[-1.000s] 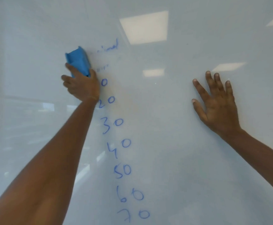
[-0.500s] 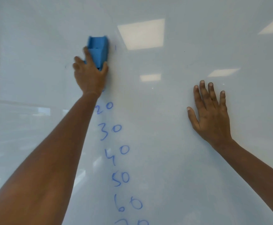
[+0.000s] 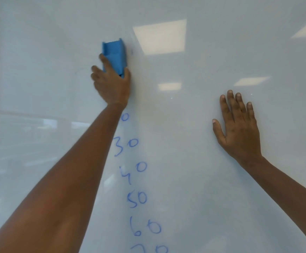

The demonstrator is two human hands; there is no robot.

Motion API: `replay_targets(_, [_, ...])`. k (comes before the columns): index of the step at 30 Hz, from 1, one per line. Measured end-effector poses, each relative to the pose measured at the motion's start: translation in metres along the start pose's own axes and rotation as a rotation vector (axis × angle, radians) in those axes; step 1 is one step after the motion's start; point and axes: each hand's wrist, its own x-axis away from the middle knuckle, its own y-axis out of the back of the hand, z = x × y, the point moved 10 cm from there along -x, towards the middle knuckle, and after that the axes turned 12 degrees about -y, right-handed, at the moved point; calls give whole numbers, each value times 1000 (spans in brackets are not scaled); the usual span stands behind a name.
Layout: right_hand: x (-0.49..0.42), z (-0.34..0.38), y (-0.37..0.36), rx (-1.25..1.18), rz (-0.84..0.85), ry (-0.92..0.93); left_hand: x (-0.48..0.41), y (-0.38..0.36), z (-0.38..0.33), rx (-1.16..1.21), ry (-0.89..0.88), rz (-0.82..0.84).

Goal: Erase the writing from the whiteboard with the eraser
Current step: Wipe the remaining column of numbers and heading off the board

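My left hand (image 3: pixel 112 84) grips a blue eraser (image 3: pixel 114 55) and presses it upright against the whiteboard (image 3: pixel 203 179), upper middle of the view. Below my wrist a column of blue handwritten numbers (image 3: pixel 135 198) runs down the board: a partly hidden 0, then 30, 40, 50, 60 and the top of 70. A faint blue mark (image 3: pixel 131 51) remains just right of the eraser. My right hand (image 3: pixel 239 128) lies flat on the board to the right, fingers spread, holding nothing.
The glossy board fills the whole view and mirrors ceiling light panels (image 3: pixel 160 36) at the top. My left forearm (image 3: pixel 61 189) crosses the lower left and covers part of the number column.
The eraser moved right and up across the top lines of writing, which are now gone apart from a faint mark. The view shifted, so the numbers sit lower. My right hand stayed flat.
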Motion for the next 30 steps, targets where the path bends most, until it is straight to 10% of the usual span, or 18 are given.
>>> replay_targets(9, [0, 0, 1, -6, -11, 12, 43, -23, -117, -82, -741, 99])
replay_targets(19, [0, -2, 1, -11, -22, 0, -15, 12, 71, 30, 241, 51])
replay_targets(30, [0, -2, 1, -10, -26, 6, -1, -11, -92, 56, -372, 77])
